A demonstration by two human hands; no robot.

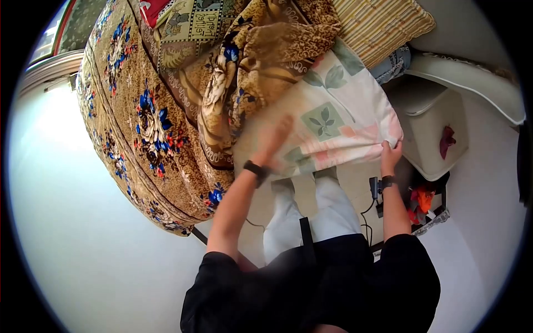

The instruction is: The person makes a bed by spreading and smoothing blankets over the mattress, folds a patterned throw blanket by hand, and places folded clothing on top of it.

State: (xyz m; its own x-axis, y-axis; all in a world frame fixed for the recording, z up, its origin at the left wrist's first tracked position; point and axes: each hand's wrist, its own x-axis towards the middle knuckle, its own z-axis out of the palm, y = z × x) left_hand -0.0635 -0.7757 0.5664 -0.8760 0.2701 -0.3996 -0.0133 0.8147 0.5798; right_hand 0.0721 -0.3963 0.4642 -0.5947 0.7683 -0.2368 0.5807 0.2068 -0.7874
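A white pillow (363, 108) with a print of green leaves and pink squares hangs out in front of my legs. My right hand (391, 152) pinches its near right corner, fingers closed on the fabric. Over the pillow's left part is my left hand (275, 139), smeared by motion, so its fingers cannot be made out. Whether it touches the cloth is unclear. Directly left of the pillow lies a bunched brown blanket (266, 61) with blue and white flowers.
A striped cushion (383, 28) lies behind the pillow, and a patterned cushion (197, 28) is at the top. To the right stand a pale plastic chair (477, 89) and a bin-like surface (427, 139) with a dark red cloth (447, 141). Cables (365, 219) run near my right leg.
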